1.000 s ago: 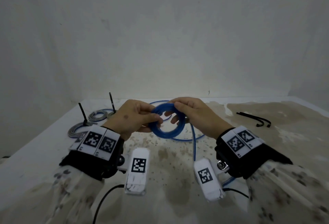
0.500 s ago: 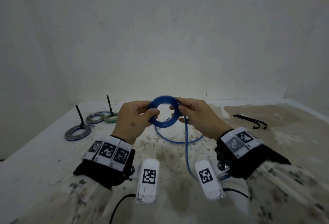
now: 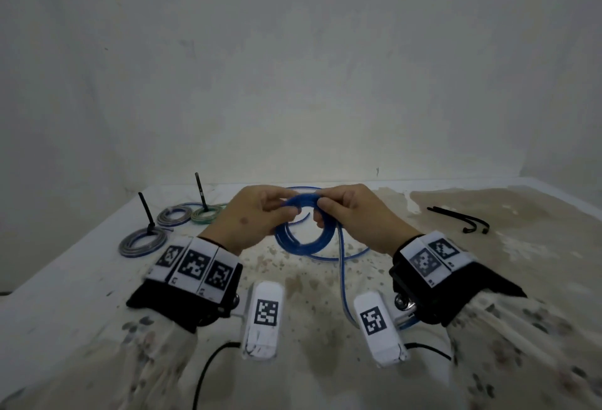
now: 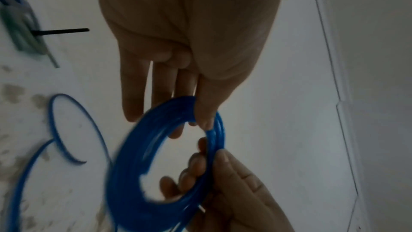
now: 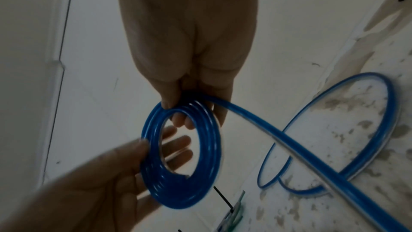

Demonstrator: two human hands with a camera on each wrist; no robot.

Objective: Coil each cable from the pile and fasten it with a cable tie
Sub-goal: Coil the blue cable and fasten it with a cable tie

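A blue cable coil [image 3: 304,242] hangs in the air between both hands above the table. My left hand [image 3: 286,211] pinches its upper left rim, thumb in front and fingers behind. My right hand [image 3: 321,206] pinches the top rim right beside it. The left wrist view shows the coil [image 4: 133,174] under my left hand [image 4: 194,121], blurred. From the right wrist view, my right hand [image 5: 185,112] grips the coil [image 5: 207,147] where the loose blue cable [image 5: 334,174] leaves it. This loose cable [image 3: 340,279] runs down to loops on the table.
Three tied coils lie at the left: grey-blue [image 3: 143,242], grey [image 3: 174,216] and green [image 3: 205,214], two with black tie tails sticking up. Spare black cable ties [image 3: 462,220] lie at the right. A white wall stands close behind the stained table [image 3: 488,263].
The hands have come together at the top of the coil. The coil now hangs lower beneath them and its loops have spread slightly.
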